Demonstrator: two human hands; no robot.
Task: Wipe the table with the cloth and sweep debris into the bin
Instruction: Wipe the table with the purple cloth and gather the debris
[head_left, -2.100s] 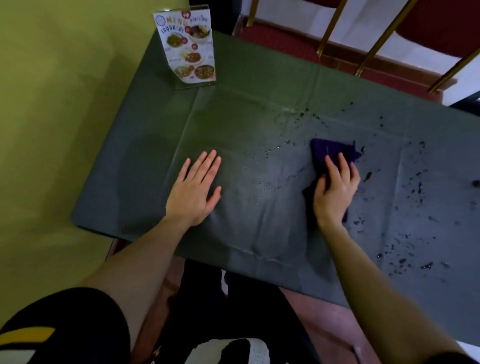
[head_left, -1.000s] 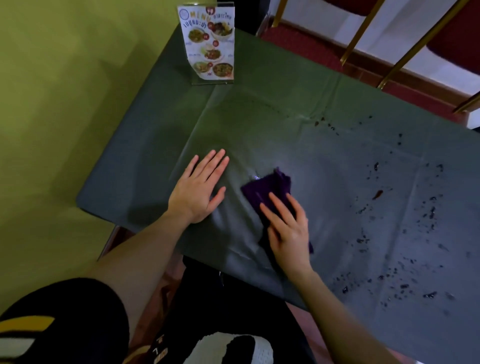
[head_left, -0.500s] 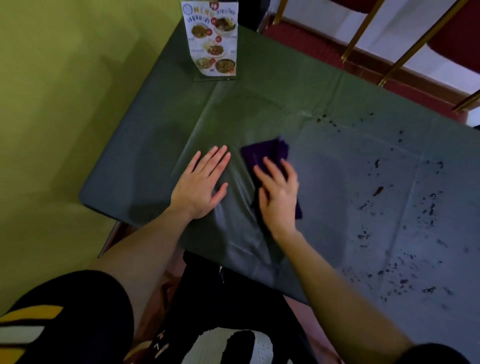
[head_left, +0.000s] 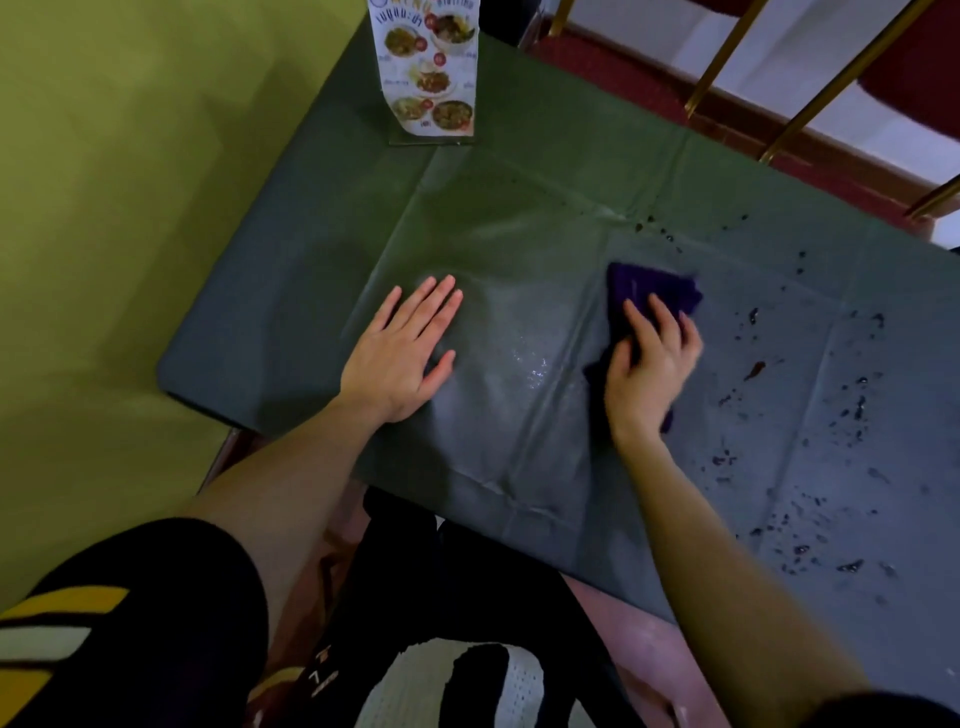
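A dark green table (head_left: 519, 171) fills the middle of the view. On it lies a purple cloth (head_left: 652, 288), and my right hand (head_left: 649, 369) presses down on it with fingers spread over its near part. My left hand (head_left: 402, 353) lies flat on the tabletop to the left, fingers straight, holding nothing. Dark crumbs and drops of debris (head_left: 831, 431) are scattered over the right half of the table, with a brown bit (head_left: 754, 370) just right of the cloth. A wet sheen (head_left: 530, 369) shows between my hands. No bin is in view.
A standing menu card (head_left: 428, 73) is at the table's far left end. A yellow-green wall (head_left: 130, 208) runs along the left. Gold chair legs (head_left: 727, 57) and red carpet lie beyond the far edge. My legs are under the near edge.
My right hand has slid the cloth from beside my left hand to the right, toward the debris. My left hand has stayed flat in place.
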